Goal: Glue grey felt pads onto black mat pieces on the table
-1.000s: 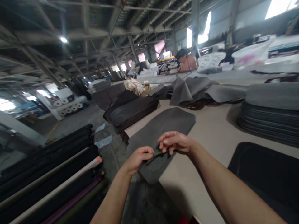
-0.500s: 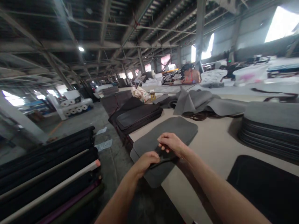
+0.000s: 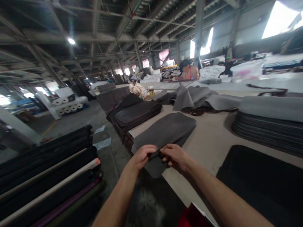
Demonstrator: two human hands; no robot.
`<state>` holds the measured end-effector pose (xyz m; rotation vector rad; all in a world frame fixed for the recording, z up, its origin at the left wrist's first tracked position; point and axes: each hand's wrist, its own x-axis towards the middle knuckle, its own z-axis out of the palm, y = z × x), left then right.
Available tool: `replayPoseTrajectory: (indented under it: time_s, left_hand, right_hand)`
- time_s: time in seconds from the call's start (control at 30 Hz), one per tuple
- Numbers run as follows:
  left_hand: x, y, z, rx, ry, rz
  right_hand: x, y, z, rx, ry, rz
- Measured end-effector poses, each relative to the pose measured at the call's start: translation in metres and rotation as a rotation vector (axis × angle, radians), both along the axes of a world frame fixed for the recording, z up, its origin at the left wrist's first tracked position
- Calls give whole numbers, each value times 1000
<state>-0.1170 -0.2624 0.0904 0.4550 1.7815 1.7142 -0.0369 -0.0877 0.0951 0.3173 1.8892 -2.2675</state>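
Observation:
Grey sheets with rounded corners [image 3: 165, 127] lie on the tan tabletop [image 3: 210, 129] near its left edge, one corner hanging past it. My left hand [image 3: 145, 154] pinches the near edge of the top grey sheet between thumb and fingers. Close beside it, my right hand [image 3: 174, 154] grips the same edge, fingers curled beneath. The edge is bent up a little between the two hands. At the right are a black sheet [image 3: 262, 179] and a tall stack of grey and black sheets [image 3: 267, 126].
Dark folded sheets [image 3: 139, 113] and crumpled grey material [image 3: 196, 97] lie further back on the table. Fabric rolls [image 3: 54, 179] fill the lower left. A person [image 3: 189, 72] is at the back. Something red [image 3: 194, 216] shows at the bottom edge.
My right hand has come down and closed on the sheet's near edge beside my left hand. My left hand has moved slightly up. The view has shifted a little to the right.

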Motion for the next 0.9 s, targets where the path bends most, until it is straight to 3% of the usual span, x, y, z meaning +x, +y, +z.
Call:
replayPoseTrajectory:
  time_s: [0.33,0.9]
  left_hand:
    - [9,9,1,-39,40,55]
    - [11,10,4,-40,109,65]
  right_hand:
    - [-11,-7,-23,-108,97,-119]
    - [-13,-7,-32,-54,122,-37]
